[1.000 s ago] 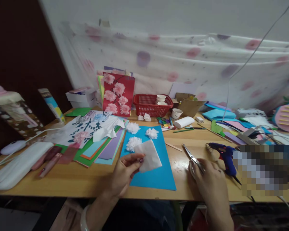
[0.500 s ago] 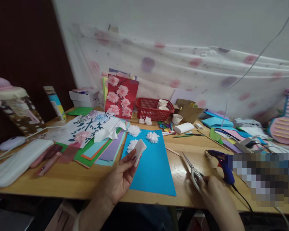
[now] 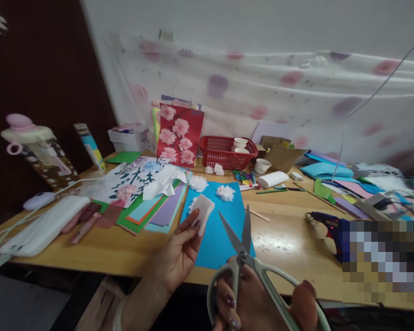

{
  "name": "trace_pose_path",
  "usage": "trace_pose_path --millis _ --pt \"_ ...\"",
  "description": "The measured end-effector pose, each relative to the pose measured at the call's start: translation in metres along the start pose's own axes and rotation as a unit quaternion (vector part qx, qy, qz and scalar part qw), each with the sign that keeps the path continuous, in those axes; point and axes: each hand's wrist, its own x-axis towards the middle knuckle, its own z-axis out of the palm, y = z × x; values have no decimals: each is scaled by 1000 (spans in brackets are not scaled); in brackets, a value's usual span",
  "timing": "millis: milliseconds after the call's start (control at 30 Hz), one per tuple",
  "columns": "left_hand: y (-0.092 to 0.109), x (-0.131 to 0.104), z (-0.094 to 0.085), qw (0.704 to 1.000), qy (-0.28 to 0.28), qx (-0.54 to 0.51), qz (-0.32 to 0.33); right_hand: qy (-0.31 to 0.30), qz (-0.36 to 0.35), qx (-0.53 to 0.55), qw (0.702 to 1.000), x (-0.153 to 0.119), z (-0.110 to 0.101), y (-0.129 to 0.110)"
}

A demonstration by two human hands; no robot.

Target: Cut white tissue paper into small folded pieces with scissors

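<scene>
Between the thumb and fingers of my left hand (image 3: 179,253) is a folded piece of white tissue paper (image 3: 204,212). My right hand (image 3: 251,294) grips a pair of scissors (image 3: 243,254) by pale green handles, its fingers through the loops. The scissor blades are spread apart and point up and away, just right of the tissue paper. Beneath both lies a blue sheet of card (image 3: 214,250) with white ruffled paper flowers (image 3: 225,193) on its upper part. One of these flowers is partly hidden behind the tissue paper.
A glue gun (image 3: 331,225) lies to the right, beside a blurred-out patch. Coloured paper sheets (image 3: 165,209) are stacked on the left near a white power bank-like block (image 3: 44,225). Behind stand a red basket (image 3: 224,158) with paper cups and a red flower card (image 3: 182,138).
My right hand has lifted the scissors off the table on the right and brought them beside the tissue paper, with the blades now opened. My left hand keeps its hold.
</scene>
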Motion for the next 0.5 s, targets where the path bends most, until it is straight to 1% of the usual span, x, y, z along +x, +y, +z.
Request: trace_pose_path --millis 33,133,233,367,500 --pt "0 0 -1 1000 0 4 3 -8 0 37 999 3 6 1" --pt "-2 0 -2 1000 4 16 5 2 8 111 994 9 23 -1" --pt "-3 1 -3 1000 2 19 0 -23 -1 159 987 13 31 -5" --pt "-3 1 -3 1000 -3 19 1 -29 -11 174 984 18 28 -3" --pt "-3 0 -2 1000 0 25 12 -53 -25 196 979 20 20 2"
